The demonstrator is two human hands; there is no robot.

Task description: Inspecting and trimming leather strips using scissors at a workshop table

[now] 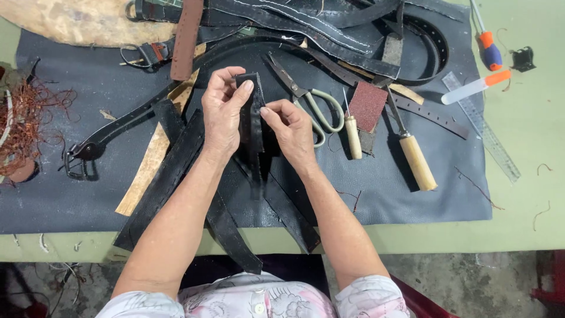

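You hold a black strap point(252, 112) upright between both hands, above the middle of the dark mat point(412, 206). Your left hand point(222, 109) has thumb and fingers clamped on its top end; your right hand point(291, 126) pinches its right edge just below. It looks like thin leather: light and limp enough that the loose tail hangs down toward you, probably stiffer along the stitched edge, so the edges near the top seem the surest place to grip it. Just right of your hands lie one pair of scissors point(312, 103), then two wooden-handled awls, a small awl point(352, 134) and a larger awl point(414, 156), with one sandpaper block point(368, 106) between them. Farther right are one clear ruler point(484, 126) and two orange-handled tools point(490, 54). Several more black straps lie across the mat, too overlapped to count, and a tangle of copper wire point(29, 118) sits at the far left.
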